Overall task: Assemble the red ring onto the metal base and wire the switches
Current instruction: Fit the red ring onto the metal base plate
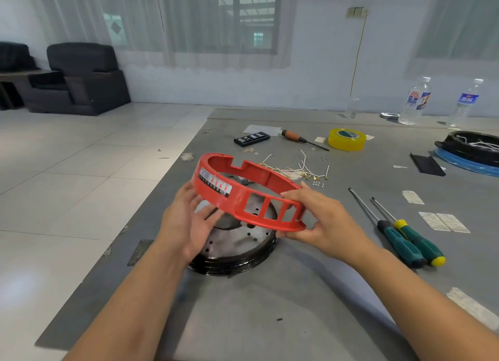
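A red plastic ring [232, 196] with a white label and rectangular openings hangs tilted above the round metal base [237, 242], which lies flat on the grey table with a black rim under it. My right hand [316, 217] grips the ring's right side, thumb under its lower flange. My left hand [189, 217] holds the ring's left edge, fingers spread beneath it. The ring does not touch the base. A bunch of short wires with brass terminals [299, 169] lies just behind the ring.
Two green-handled screwdrivers [405, 239] lie to the right. Farther back are a yellow tape roll [347, 139], an orange-handled screwdriver [299, 138] and a black bit case [251, 138]. A black and blue round assembly [472, 152] and water bottles [415, 101] stand at the far right.
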Motion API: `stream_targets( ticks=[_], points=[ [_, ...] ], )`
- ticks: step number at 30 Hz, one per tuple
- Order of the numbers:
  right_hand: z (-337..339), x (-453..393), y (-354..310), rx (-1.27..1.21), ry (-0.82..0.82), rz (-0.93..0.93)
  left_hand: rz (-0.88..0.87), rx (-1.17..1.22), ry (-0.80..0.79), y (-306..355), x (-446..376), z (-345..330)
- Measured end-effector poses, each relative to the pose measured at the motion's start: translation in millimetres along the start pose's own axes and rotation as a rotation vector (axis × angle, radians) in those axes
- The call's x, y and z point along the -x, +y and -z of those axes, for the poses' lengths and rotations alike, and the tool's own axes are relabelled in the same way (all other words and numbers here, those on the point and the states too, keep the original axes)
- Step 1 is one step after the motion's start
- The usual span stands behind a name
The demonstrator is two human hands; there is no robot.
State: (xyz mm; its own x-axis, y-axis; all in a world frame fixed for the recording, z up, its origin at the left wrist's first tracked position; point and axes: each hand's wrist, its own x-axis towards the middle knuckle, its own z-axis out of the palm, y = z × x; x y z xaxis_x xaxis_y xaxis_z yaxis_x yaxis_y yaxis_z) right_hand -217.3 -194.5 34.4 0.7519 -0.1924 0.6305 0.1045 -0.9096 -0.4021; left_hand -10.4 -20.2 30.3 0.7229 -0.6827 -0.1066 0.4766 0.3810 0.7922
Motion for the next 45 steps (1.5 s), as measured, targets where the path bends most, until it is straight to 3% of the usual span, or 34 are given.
stream_targets(
  ticks=[2,6,12,18,22,25,28,31,36,40,45],
  points=[
    [-0.2,-2.1,-3.5,-0.055,0.002,-0.043,-0.083,-0.101,-0.074,5.3,-5.6,1.6],
    [-0.4,-4.9,-10.8,-0.068,-0.067,0.041,-0.169,-0.34,-0.239,13.2,-12.6,5.5],
    [8.6,10.8,10.3,-0.078,-0.123,-0.052,-0.251,-0.473,-0.118,6.2,-23.8,12.9],
    [18.1,14.1,19.4,-0.553,0.121,-0.309,-0.294,-0.484,-0.094,-5.9,-26.9,-0.9],
    [28.7,-0.1,23.3,-0.563,0.282,-0.413,-0.336,-0.547,-0.181,-9.5,-24.8,-13.9],
    [36.0,-7.8,26.2,-0.584,0.355,-0.513,-0.338,-0.623,-0.158,-13.6,-21.4,-23.9],
    [39.5,-6.3,37.8,-0.612,0.384,-0.717,-0.34,-0.818,-0.192,-17.0,-17.0,-27.2],
    [35.3,0.6,54.2,-0.663,0.33,-0.963,-0.391,-1.27,-0.229,-15.0,-11.7,-16.3],
    [25.2,16.1,69.4,-0.668,0.242,-1.116,-0.344,-1.894,-0.348,-23.9,9.2,16.2],
    [25.9,18.1,71.1,-0.659,0.205,-1.129,-0.409,-1.99,-0.404,-26.3,13.2,18.7],
    [24.3,22.3,76.7,-0.604,0.198,-1.142,-0.575,-1.908,-0.188,-18.6,12.4,26.3]
  ],
)
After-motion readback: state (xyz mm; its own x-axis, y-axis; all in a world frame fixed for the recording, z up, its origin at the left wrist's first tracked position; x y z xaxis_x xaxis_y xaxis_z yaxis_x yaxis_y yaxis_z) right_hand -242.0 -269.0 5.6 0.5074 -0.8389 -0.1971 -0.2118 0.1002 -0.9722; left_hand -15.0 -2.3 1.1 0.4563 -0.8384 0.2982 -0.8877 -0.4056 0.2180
